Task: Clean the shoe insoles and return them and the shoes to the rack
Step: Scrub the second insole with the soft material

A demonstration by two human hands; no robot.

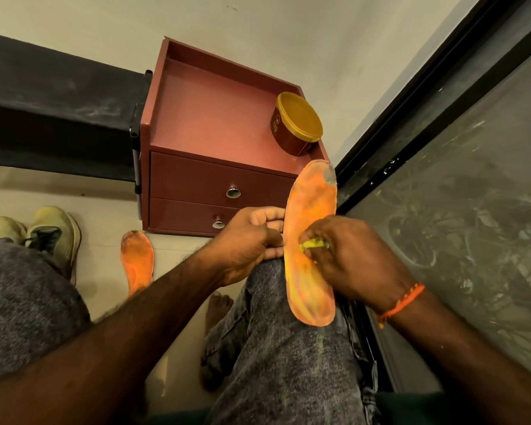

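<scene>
Bare forearms, mottled grey jeans [288, 348] — orange thread bracelet [402, 303] on right wrist.

A forearm covers the heel of the second insole [137, 259] on the floor; the right hand [353, 259] conceals most of the yellow cloth [313, 243] (only a scrap shows); tub [295, 124] lettering unreadable.

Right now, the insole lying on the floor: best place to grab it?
Pinch the floor insole at its toe end, coming from above. That end lies bare beside the cabinet; the left forearm hides the heel end. It is thin and flat, so fingers should work under one edge.
</scene>
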